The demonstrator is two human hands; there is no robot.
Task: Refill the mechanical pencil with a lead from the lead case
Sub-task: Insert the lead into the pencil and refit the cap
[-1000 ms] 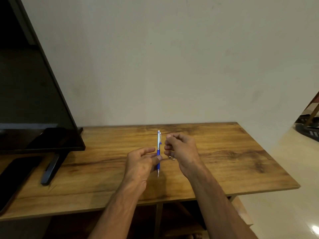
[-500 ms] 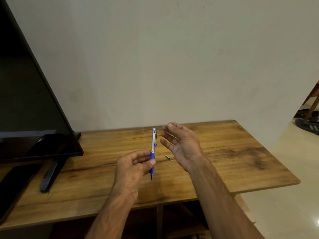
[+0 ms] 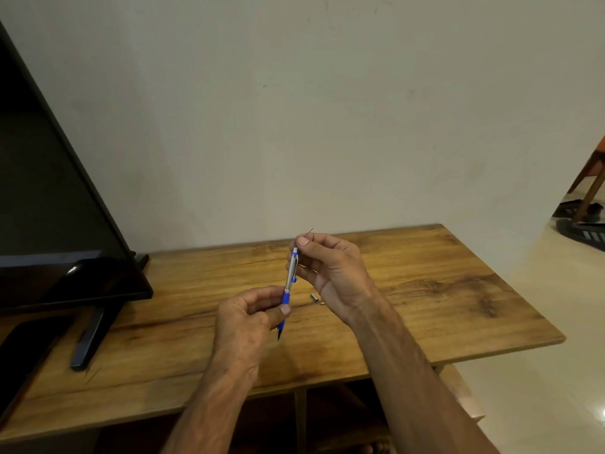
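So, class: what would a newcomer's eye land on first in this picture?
Centre, over the wooden table, the left hand grips a blue mechanical pencil, tip down, while the right hand pinches a thin lead at its top. A large dark screen stands at left.

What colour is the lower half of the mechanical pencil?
Blue, with a silver upper barrel. The head view shows the mechanical pencil, held in the left hand.

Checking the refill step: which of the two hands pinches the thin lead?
The right hand: its thumb and forefinger pinch the lead near the top of the mechanical pencil. The left hand instead grips that pencil by its blue lower part.
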